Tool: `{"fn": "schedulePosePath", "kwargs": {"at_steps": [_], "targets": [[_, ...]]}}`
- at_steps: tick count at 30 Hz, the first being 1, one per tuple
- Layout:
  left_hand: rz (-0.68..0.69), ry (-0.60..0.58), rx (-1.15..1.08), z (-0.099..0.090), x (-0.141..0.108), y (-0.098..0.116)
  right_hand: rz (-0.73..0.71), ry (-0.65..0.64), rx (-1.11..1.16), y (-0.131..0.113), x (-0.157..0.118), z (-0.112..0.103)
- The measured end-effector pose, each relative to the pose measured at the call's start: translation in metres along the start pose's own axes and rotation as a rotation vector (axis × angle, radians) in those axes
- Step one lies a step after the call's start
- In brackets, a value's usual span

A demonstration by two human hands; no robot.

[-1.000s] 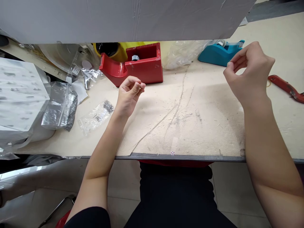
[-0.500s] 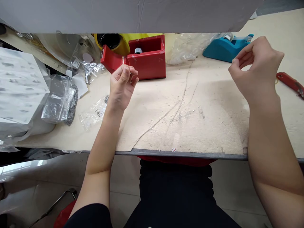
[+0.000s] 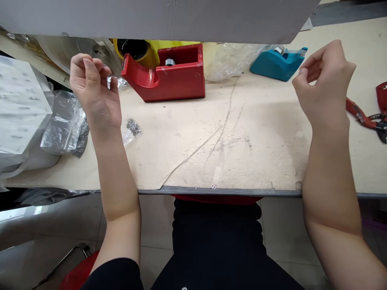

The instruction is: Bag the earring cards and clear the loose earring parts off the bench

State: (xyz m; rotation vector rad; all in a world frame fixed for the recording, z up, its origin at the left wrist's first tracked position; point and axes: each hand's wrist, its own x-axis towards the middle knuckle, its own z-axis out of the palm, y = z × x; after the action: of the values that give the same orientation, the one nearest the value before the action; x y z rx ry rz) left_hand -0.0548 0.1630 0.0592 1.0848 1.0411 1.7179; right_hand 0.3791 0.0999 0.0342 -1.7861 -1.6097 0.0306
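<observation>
My left hand (image 3: 96,90) is raised over the left part of the table, palm up, thumb pressed to the curled fingertips. Anything in that pinch is too small to make out. It is to the left of a red tape dispenser (image 3: 178,82), apart from it. On the other side, my right hand (image 3: 325,80) hovers with thumb and fingertips together in a ring. What it pinches, if anything, cannot be seen. A teal tape dispenser (image 3: 273,66) stands just left of the right hand. Red-handled pliers (image 3: 363,117) lie to its right, partly hidden by the wrist.
A grey panel (image 3: 151,20) overhangs the back of the table (image 3: 256,161). At left are plastic bags (image 3: 62,129) and a white faceted object (image 3: 21,108). A small bag of metal bits (image 3: 133,127) lies beside my left forearm. Clear plastic (image 3: 231,62) sits between the dispensers.
My left hand has moved left, away from the red dispenser, widening the gap between my hands. My right hand keeps its pinch. The view has shifted slightly right, showing more of the pliers.
</observation>
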Motion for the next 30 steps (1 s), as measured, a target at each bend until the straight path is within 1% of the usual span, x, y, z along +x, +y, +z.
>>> {"fn": "schedulePosePath", "kwargs": {"at_steps": [2,4,5,7,10,13,15,17,21,24,26,30], "targets": [[0.075,-0.051,0.031,-0.007,0.005,-0.005,0.045,-0.003,0.012,0.006,0.001,-0.004],[0.118,-0.088,0.055,-0.010,0.009,-0.011,0.120,-0.038,0.018,0.010,0.001,-0.006],[0.144,-0.104,0.074,-0.010,0.009,-0.014,0.150,-0.065,0.013,0.011,0.002,-0.007],[0.187,-0.186,0.141,-0.005,0.005,-0.019,0.156,-0.121,-0.013,0.007,0.001,-0.007],[0.213,-0.399,0.280,0.014,-0.014,-0.027,0.086,-0.202,-0.020,-0.006,-0.001,-0.004],[0.151,-0.642,0.452,0.038,-0.041,-0.037,0.041,-0.282,0.003,-0.018,-0.010,0.005],[0.092,-0.808,0.604,0.051,-0.058,-0.047,0.000,-0.331,0.023,-0.023,-0.023,0.014],[0.056,-0.891,0.664,0.061,-0.072,-0.059,-0.056,-0.361,0.049,-0.027,-0.043,0.023],[0.028,-0.930,0.683,0.071,-0.085,-0.077,-0.186,-0.371,0.108,-0.029,-0.090,0.031],[0.012,-0.927,0.684,0.073,-0.085,-0.081,-0.229,-0.343,0.130,-0.026,-0.115,0.031],[-0.003,-0.923,0.679,0.074,-0.084,-0.081,-0.249,-0.327,0.137,-0.022,-0.122,0.031],[-0.027,-0.923,0.668,0.074,-0.082,-0.081,-0.286,-0.330,0.123,-0.016,-0.123,0.037]]}}
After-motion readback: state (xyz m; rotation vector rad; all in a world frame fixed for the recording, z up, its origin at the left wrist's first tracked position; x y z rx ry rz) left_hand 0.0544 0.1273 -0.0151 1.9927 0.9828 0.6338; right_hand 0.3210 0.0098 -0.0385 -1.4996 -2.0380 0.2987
